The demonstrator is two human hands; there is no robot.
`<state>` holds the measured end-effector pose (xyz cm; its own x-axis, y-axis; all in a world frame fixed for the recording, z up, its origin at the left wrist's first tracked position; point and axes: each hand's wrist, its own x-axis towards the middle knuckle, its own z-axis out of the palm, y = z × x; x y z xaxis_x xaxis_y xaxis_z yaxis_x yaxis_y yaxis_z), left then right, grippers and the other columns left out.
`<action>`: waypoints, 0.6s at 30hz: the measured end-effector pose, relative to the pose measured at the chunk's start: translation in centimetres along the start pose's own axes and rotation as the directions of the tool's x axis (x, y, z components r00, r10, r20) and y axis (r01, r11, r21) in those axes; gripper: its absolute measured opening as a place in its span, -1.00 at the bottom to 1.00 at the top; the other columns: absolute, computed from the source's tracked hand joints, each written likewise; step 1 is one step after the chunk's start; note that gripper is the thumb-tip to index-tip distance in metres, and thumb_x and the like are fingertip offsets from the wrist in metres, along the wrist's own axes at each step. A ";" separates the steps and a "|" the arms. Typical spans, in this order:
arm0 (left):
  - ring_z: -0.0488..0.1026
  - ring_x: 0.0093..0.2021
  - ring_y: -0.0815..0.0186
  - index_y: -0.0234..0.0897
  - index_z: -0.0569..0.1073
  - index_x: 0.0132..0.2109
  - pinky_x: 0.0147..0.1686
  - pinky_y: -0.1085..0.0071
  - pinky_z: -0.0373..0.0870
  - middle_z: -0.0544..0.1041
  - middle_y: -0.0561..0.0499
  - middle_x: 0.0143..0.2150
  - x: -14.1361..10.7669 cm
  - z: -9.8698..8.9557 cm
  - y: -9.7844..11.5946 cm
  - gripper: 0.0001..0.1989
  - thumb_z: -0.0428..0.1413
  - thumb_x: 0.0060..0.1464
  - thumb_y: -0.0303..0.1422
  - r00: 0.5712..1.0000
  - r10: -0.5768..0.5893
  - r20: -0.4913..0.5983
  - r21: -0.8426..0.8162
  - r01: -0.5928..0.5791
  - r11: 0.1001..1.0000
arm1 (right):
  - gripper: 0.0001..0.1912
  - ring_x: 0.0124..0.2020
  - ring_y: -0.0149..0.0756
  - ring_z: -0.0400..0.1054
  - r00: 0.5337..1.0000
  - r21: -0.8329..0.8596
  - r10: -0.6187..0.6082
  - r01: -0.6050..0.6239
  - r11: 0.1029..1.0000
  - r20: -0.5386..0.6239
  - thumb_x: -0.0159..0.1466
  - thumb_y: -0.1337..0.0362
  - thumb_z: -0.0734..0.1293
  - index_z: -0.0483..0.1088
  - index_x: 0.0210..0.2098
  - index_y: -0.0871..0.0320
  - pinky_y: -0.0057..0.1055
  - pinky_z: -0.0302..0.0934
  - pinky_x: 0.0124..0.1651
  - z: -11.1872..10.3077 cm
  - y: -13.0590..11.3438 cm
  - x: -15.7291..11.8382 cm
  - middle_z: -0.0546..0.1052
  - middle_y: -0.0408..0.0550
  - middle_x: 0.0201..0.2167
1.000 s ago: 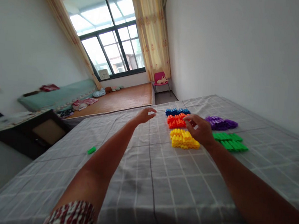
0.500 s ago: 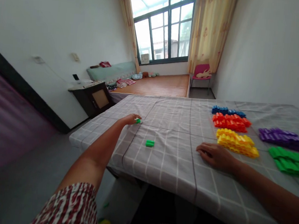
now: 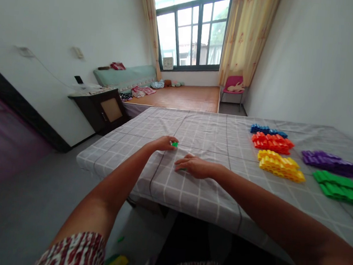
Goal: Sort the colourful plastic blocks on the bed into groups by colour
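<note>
My left hand (image 3: 164, 143) is over the left middle of the table, its fingers closed on a small green plastic piece (image 3: 174, 144) that shows at the fingertips. My right hand (image 3: 195, 166) is just nearer to me and to the right, palm down, with its fingers bent over another green plastic piece (image 3: 182, 169). Only a sliver of that piece shows beneath the fingers, low at the tabletop. A small gap separates the two hands.
A grey checked cloth (image 3: 207, 131) covers the table. At the right lie grouped plastic pieces: blue (image 3: 268, 131), orange (image 3: 273, 143), yellow (image 3: 281, 166), purple (image 3: 334, 163) and green (image 3: 341, 188). A dark cabinet (image 3: 102, 111) stands beyond the table's left side.
My right hand has moved left from beside the yellow pieces and now covers the green piece that lay in the open. My left hand has shifted slightly right with its green piece.
</note>
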<state>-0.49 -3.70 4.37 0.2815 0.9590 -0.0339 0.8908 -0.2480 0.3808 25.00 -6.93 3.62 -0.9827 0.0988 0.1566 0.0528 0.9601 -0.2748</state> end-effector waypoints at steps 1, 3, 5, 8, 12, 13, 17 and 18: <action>0.50 -0.35 0.33 -0.25 0.51 0.00 -0.27 0.49 0.38 0.60 0.01 -0.26 -0.2 0.3 0.5 -0.57 0.17 -0.07 -0.26 1.000 -0.002 -0.001 0.010 0.002 1.000 | -0.59 0.01 -0.22 0.33 0.999 0.003 0.032 -0.032 0.999 0.025 0.18 0.50 0.26 0.45 -0.03 0.05 -0.27 0.16 0.08 -0.3 0.2 -0.3 0.47 -0.04 0.05; 0.48 -0.41 0.36 -0.25 0.53 -0.05 -0.33 0.51 0.37 0.60 0.00 -0.26 -0.6 0.7 1.3 -0.60 0.18 -0.06 -0.21 0.999 -0.035 -0.008 0.020 0.035 0.999 | -0.72 -0.10 -0.20 0.40 0.979 -0.035 0.202 -0.202 0.979 0.024 0.18 0.34 0.35 0.47 -0.09 0.12 -0.31 0.21 -0.02 -1.1 0.7 -1.4 0.52 0.04 -0.08; 0.45 -0.50 0.38 -0.27 0.54 -0.12 -0.39 0.52 0.36 0.59 -0.02 -0.33 -0.7 0.7 1.7 -0.61 0.13 0.01 -0.09 0.996 -0.091 0.002 -0.002 0.091 0.996 | -0.70 -0.21 -0.15 0.44 0.895 -0.115 0.444 -0.445 0.888 -0.032 0.19 0.13 0.37 0.49 -0.15 0.16 -0.32 0.26 -0.16 -2.2 1.1 -3.0 0.55 0.11 -0.20; 0.41 -0.58 0.36 -0.32 0.54 -0.25 -0.46 0.47 0.36 0.57 -0.05 -0.44 -0.7 0.0 1.6 -0.50 -0.07 0.14 0.01 0.976 -0.205 0.072 -0.059 0.210 0.976 | -0.55 -0.30 -0.14 0.46 0.742 -0.212 0.664 -0.665 0.716 -0.087 0.27 -0.09 0.22 0.52 -0.28 0.16 -0.35 0.24 -0.30 -3.7 1.8 -5.3 0.57 0.14 -0.35; 0.51 -0.34 0.30 -0.29 0.56 -0.15 -0.25 0.43 0.42 0.61 -0.06 -0.27 -0.6 -1.3 1.1 -0.69 0.02 0.08 -0.24 0.992 -0.097 0.086 -0.057 0.102 0.993 | -0.61 -0.30 -0.21 0.47 0.748 -0.209 0.656 -0.661 0.720 -0.103 0.37 0.11 0.12 0.53 -0.26 0.14 -0.36 0.24 -0.25 -4.6 2.2 -7.1 0.59 0.09 -0.33; 0.51 -0.21 0.29 -0.24 0.55 -0.10 -0.15 0.42 0.41 0.60 -0.04 -0.16 -0.7 -1.4 1.1 -0.69 0.05 0.02 -0.33 0.996 0.012 0.089 -0.057 -0.007 0.998 | -0.69 -0.25 -0.22 0.46 0.795 -0.182 0.598 -0.606 0.774 -0.105 0.35 0.21 0.16 0.52 -0.19 0.13 -0.35 0.24 -0.19 -4.6 2.2 -7.3 0.59 0.06 -0.26; 0.40 0.07 0.26 -0.17 0.52 -0.02 0.07 0.37 0.29 0.51 -0.02 0.05 -1.2 -0.8 2.2 -0.53 0.08 -0.13 -0.52 0.941 0.297 0.161 -0.054 -0.293 0.955 | -0.62 0.00 -0.22 0.37 0.965 -0.049 0.262 -0.263 0.963 -0.026 0.18 0.40 0.32 0.44 0.00 0.09 -0.31 0.15 0.06 -3.5 2.1 -7.1 0.51 0.01 -0.01; 0.41 0.04 0.24 -0.18 0.53 -0.03 0.06 0.37 0.29 0.52 -0.03 0.02 -1.2 -0.5 2.6 -0.56 0.10 -0.13 -0.50 0.943 0.286 0.168 -0.023 -0.287 0.958 | -0.62 0.00 -0.20 0.37 0.969 -0.031 0.248 -0.249 0.968 -0.007 0.16 0.39 0.35 0.45 -0.02 0.11 -0.30 0.15 0.06 -3.2 2.2 -7.0 0.51 0.03 -0.03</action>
<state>1.33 -5.48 5.85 0.5806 0.8104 -0.0784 0.7643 -0.5093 0.3956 32.58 -4.65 4.90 -0.9375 0.3360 0.0899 0.3008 0.9130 -0.2755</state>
